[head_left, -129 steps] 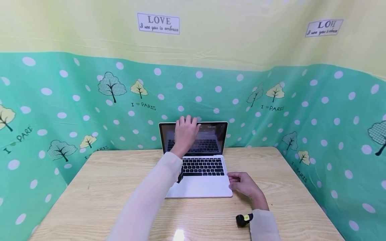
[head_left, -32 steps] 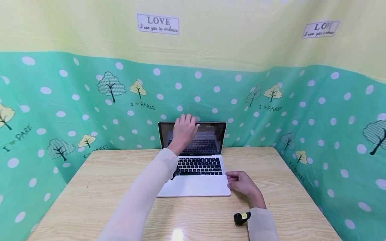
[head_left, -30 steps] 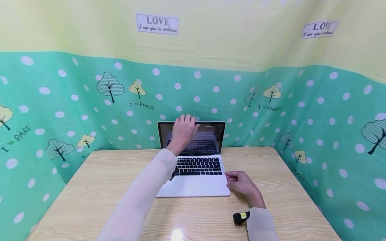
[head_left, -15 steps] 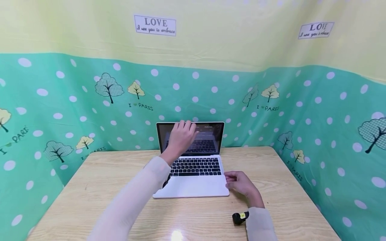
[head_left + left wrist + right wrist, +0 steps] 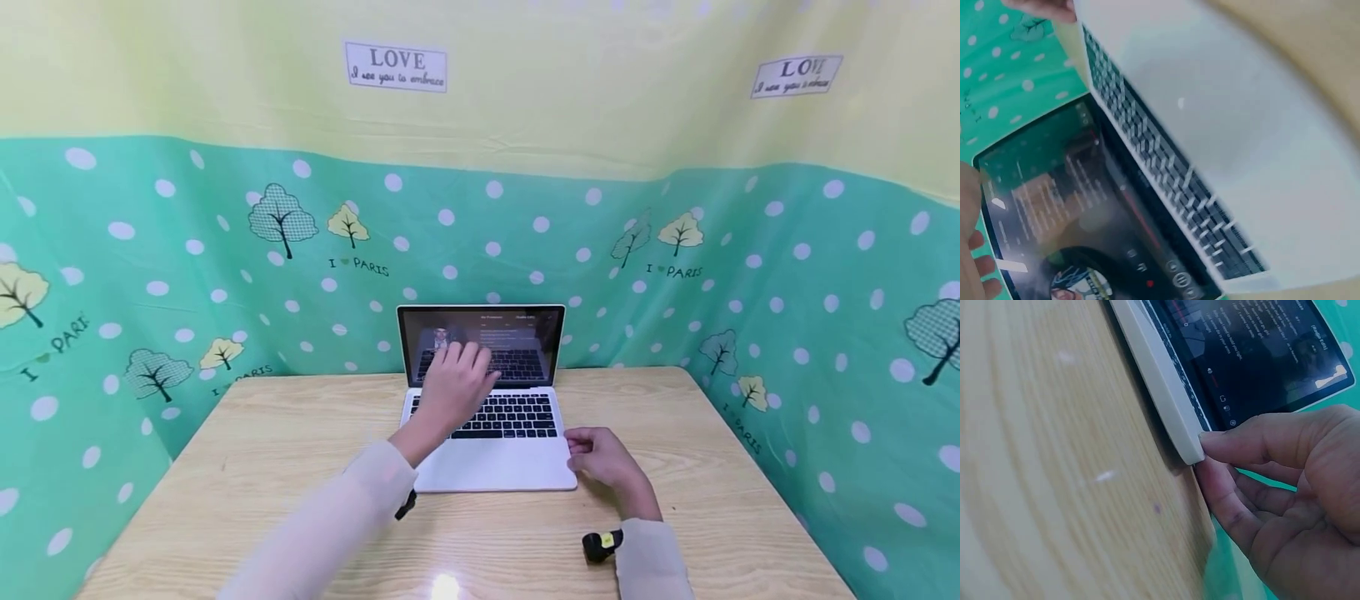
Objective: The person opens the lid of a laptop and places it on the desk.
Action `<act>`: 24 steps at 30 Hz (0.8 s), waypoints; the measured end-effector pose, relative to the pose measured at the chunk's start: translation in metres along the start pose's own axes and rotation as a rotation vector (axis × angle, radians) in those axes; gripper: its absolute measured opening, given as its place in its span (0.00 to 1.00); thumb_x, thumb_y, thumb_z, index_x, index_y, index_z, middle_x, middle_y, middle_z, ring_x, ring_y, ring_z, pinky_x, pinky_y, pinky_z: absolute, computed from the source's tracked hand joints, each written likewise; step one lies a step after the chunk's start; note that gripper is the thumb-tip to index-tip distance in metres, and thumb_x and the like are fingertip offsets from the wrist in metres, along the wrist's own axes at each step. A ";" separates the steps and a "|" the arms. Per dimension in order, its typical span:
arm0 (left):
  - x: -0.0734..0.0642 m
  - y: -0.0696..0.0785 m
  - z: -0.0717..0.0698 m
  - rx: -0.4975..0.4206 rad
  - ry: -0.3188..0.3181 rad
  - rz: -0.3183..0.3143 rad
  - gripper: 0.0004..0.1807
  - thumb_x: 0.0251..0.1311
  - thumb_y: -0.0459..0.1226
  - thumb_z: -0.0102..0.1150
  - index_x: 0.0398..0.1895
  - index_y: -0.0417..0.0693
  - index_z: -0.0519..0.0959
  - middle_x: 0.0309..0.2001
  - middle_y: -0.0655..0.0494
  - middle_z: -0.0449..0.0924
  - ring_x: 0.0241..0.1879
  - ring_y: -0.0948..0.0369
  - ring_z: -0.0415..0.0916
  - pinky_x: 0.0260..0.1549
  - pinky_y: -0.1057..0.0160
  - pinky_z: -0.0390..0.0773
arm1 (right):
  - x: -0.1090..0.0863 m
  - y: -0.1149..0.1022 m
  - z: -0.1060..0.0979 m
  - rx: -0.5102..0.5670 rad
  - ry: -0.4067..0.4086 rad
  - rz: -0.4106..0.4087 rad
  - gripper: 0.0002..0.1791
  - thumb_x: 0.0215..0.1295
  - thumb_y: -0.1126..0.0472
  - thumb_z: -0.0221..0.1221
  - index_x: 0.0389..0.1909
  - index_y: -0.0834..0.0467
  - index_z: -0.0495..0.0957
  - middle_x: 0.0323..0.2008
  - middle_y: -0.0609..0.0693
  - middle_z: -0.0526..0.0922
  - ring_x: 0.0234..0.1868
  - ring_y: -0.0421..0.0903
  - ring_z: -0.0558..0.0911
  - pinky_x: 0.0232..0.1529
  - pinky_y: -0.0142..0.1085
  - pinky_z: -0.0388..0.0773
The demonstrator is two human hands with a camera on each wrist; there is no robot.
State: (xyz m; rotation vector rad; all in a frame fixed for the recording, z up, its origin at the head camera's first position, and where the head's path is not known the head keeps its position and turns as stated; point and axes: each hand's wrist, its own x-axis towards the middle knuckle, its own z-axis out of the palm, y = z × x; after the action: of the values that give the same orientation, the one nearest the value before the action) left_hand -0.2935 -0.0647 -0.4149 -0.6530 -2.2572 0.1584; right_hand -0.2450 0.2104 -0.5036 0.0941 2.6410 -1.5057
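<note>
A silver laptop (image 5: 495, 462) stands unfolded on the table, its lit screen (image 5: 517, 346) tilted up at the back. In front of that screen and over the left part of the keyboard is my left hand (image 5: 453, 387), fingers loosely bent with nothing held. Only part of this hand (image 5: 971, 231) shows in the left wrist view, at the left border near the lid's edge. My right hand (image 5: 603, 458) pinches the base's right edge near the front corner. In the right wrist view, its thumb (image 5: 1241, 440) lies on top and the fingers go beneath.
The laptop rests on a light wood table (image 5: 300, 442). A green dotted cloth (image 5: 172, 292) hangs behind and along both sides, its upper part yellow. A black wrist camera (image 5: 600, 546) sits by the right sleeve.
My left hand has come off the top edge of the lid and moved down and toward me, uncovering more of the screen. The right hand and laptop stay put.
</note>
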 end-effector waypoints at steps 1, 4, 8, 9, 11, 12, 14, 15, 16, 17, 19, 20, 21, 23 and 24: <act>-0.006 0.002 0.000 -0.007 -0.024 -0.015 0.25 0.70 0.57 0.58 0.54 0.46 0.80 0.49 0.50 0.83 0.45 0.51 0.79 0.48 0.52 0.82 | 0.000 0.000 0.000 -0.005 0.002 0.000 0.25 0.57 0.79 0.65 0.58 0.68 0.80 0.43 0.54 0.83 0.43 0.50 0.79 0.46 0.40 0.82; -0.024 0.007 -0.003 -0.021 -0.115 -0.052 0.28 0.68 0.59 0.59 0.56 0.46 0.80 0.49 0.49 0.82 0.45 0.50 0.78 0.46 0.51 0.81 | 0.002 0.001 0.000 -0.028 0.002 -0.001 0.26 0.57 0.78 0.65 0.59 0.68 0.80 0.43 0.54 0.83 0.43 0.50 0.79 0.45 0.40 0.82; -0.047 0.012 -0.008 -0.038 -0.253 -0.084 0.31 0.70 0.61 0.54 0.60 0.45 0.79 0.50 0.48 0.81 0.47 0.49 0.78 0.45 0.50 0.80 | 0.001 0.000 -0.001 -0.077 0.005 -0.008 0.24 0.60 0.76 0.64 0.59 0.68 0.79 0.42 0.53 0.83 0.42 0.49 0.79 0.45 0.41 0.82; -0.052 0.012 -0.009 -0.050 -0.286 -0.092 0.32 0.71 0.61 0.53 0.61 0.45 0.78 0.51 0.48 0.81 0.47 0.48 0.77 0.45 0.49 0.79 | 0.001 -0.001 -0.002 -0.089 0.006 -0.013 0.23 0.62 0.75 0.63 0.60 0.68 0.79 0.42 0.53 0.83 0.42 0.49 0.79 0.45 0.41 0.82; -0.062 0.014 -0.011 -0.066 -0.345 -0.108 0.33 0.72 0.62 0.51 0.63 0.46 0.77 0.52 0.48 0.80 0.49 0.48 0.77 0.47 0.48 0.79 | -0.001 -0.003 -0.004 -0.111 0.010 -0.022 0.21 0.65 0.72 0.62 0.60 0.68 0.79 0.42 0.53 0.83 0.42 0.49 0.78 0.45 0.41 0.82; -0.067 0.014 -0.012 -0.083 -0.373 -0.118 0.33 0.72 0.62 0.50 0.64 0.46 0.77 0.53 0.47 0.80 0.50 0.47 0.76 0.48 0.47 0.78 | -0.002 -0.004 -0.005 -0.121 0.016 -0.027 0.21 0.67 0.70 0.61 0.60 0.68 0.79 0.42 0.53 0.83 0.42 0.49 0.78 0.44 0.41 0.81; -0.076 0.015 -0.013 -0.101 -0.424 -0.135 0.34 0.72 0.63 0.49 0.64 0.46 0.76 0.54 0.47 0.79 0.50 0.47 0.76 0.49 0.46 0.77 | -0.004 -0.005 -0.006 -0.147 0.035 -0.047 0.20 0.69 0.68 0.60 0.61 0.68 0.78 0.42 0.53 0.83 0.41 0.49 0.78 0.41 0.40 0.81; -0.081 0.016 -0.014 -0.113 -0.443 -0.145 0.34 0.72 0.63 0.49 0.65 0.46 0.76 0.54 0.46 0.79 0.51 0.46 0.76 0.49 0.46 0.77 | -0.004 -0.006 -0.006 -0.163 0.045 -0.065 0.21 0.69 0.67 0.60 0.61 0.69 0.78 0.42 0.55 0.82 0.40 0.49 0.78 0.39 0.41 0.81; -0.085 0.016 -0.014 -0.123 -0.459 -0.155 0.35 0.72 0.63 0.49 0.65 0.46 0.76 0.55 0.46 0.79 0.51 0.46 0.76 0.49 0.45 0.77 | -0.004 -0.006 -0.005 -0.183 0.062 -0.076 0.21 0.70 0.66 0.60 0.62 0.69 0.77 0.44 0.56 0.83 0.40 0.50 0.79 0.39 0.41 0.82; -0.089 0.016 -0.013 -0.135 -0.475 -0.167 0.35 0.72 0.63 0.49 0.65 0.46 0.76 0.56 0.46 0.79 0.52 0.45 0.76 0.50 0.45 0.77 | -0.005 -0.007 -0.004 -0.209 0.081 -0.090 0.22 0.71 0.65 0.60 0.63 0.69 0.76 0.45 0.58 0.82 0.42 0.51 0.80 0.40 0.42 0.82; -0.096 0.016 -0.013 -0.157 -0.498 -0.186 0.35 0.72 0.63 0.50 0.66 0.46 0.76 0.56 0.45 0.79 0.52 0.45 0.75 0.49 0.44 0.77 | -0.005 -0.009 -0.001 -0.267 0.119 -0.122 0.23 0.73 0.63 0.59 0.64 0.70 0.75 0.50 0.61 0.81 0.46 0.54 0.82 0.44 0.47 0.83; -0.099 0.016 -0.013 -0.170 -0.508 -0.194 0.35 0.72 0.63 0.50 0.66 0.46 0.75 0.56 0.45 0.79 0.53 0.44 0.75 0.49 0.44 0.77 | -0.005 -0.011 0.001 -0.296 0.138 -0.141 0.23 0.73 0.62 0.59 0.64 0.70 0.75 0.52 0.63 0.81 0.49 0.56 0.82 0.48 0.50 0.83; -0.101 0.016 -0.013 -0.183 -0.515 -0.201 0.35 0.71 0.63 0.50 0.66 0.46 0.75 0.56 0.45 0.79 0.53 0.44 0.75 0.50 0.43 0.76 | -0.005 -0.013 0.003 -0.330 0.157 -0.158 0.24 0.73 0.60 0.59 0.64 0.69 0.75 0.54 0.65 0.80 0.52 0.58 0.81 0.51 0.52 0.81; -0.106 0.016 -0.014 -0.207 -0.529 -0.216 0.35 0.72 0.62 0.50 0.67 0.46 0.75 0.58 0.44 0.79 0.54 0.44 0.74 0.51 0.43 0.76 | -0.007 -0.016 0.008 -0.393 0.188 -0.193 0.25 0.73 0.58 0.60 0.65 0.68 0.75 0.56 0.67 0.79 0.57 0.62 0.79 0.57 0.56 0.78; -0.107 0.016 -0.014 -0.219 -0.537 -0.223 0.35 0.72 0.62 0.50 0.67 0.46 0.75 0.58 0.44 0.78 0.55 0.43 0.74 0.52 0.42 0.76 | -0.007 -0.018 0.011 -0.424 0.200 -0.210 0.26 0.73 0.56 0.61 0.65 0.68 0.75 0.58 0.67 0.78 0.59 0.63 0.78 0.59 0.58 0.76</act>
State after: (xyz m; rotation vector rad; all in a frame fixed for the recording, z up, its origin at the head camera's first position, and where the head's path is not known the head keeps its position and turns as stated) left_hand -0.2156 -0.1058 -0.4795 -0.5040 -2.8767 -0.0307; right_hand -0.2390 0.1919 -0.4927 -0.0718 3.1536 -0.9908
